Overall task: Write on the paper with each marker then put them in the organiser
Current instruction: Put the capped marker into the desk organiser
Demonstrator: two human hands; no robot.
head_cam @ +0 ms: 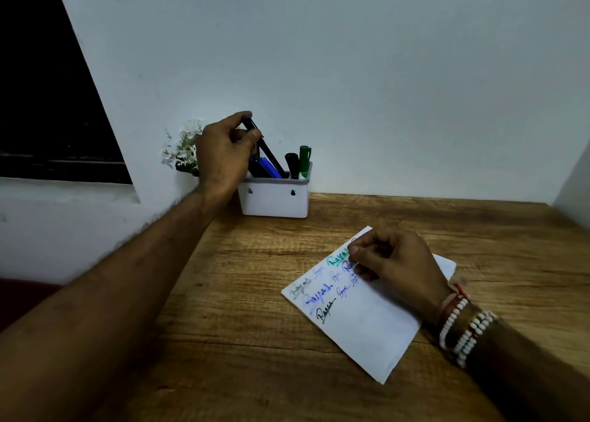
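Note:
A white organiser (276,200) stands at the back of the wooden table against the wall. In it stand a blue marker (269,167), a black marker (292,164) and a green marker (305,160). My left hand (225,153) is above the organiser's left side, pinching the top of a dark slim pen (267,153) whose lower end is inside the organiser. A white paper (373,319) with several written words in black, blue and green lies to the right. My right hand (397,267) rests on the paper with its fingers curled; I see no marker in it.
A small bunch of white flowers (183,148) sits left of the organiser, behind my left hand. The wooden table (242,310) meets a white wall at the back. A dark window opening is at the far left. Bead bracelets circle my right wrist (459,321).

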